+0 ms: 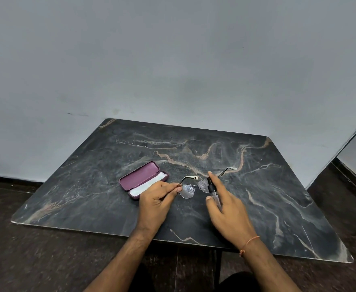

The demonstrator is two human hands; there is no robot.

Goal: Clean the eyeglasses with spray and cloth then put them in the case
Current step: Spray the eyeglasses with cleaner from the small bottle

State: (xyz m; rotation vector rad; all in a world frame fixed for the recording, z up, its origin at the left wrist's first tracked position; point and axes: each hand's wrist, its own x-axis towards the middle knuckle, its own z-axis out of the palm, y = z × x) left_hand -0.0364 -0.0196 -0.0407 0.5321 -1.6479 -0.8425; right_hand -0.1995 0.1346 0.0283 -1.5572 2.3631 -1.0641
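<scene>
Spraying step: left hand (pixel 157 199) pinches the glasses (pixel 195 187) right of the open case (pixel 141 179); right hand (pixel 225 204) grips the spray (pixel 213 191) over them. Next likely the cloth (pixel 146 185) inside the case.

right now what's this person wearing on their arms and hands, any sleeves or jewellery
Both forearms are bare, with no sleeves in view. The left hand wears nothing that shows. The right hand has a thin orange thread bracelet at the wrist, knotted on the near side. No rings, watch or gloves are visible.
</scene>
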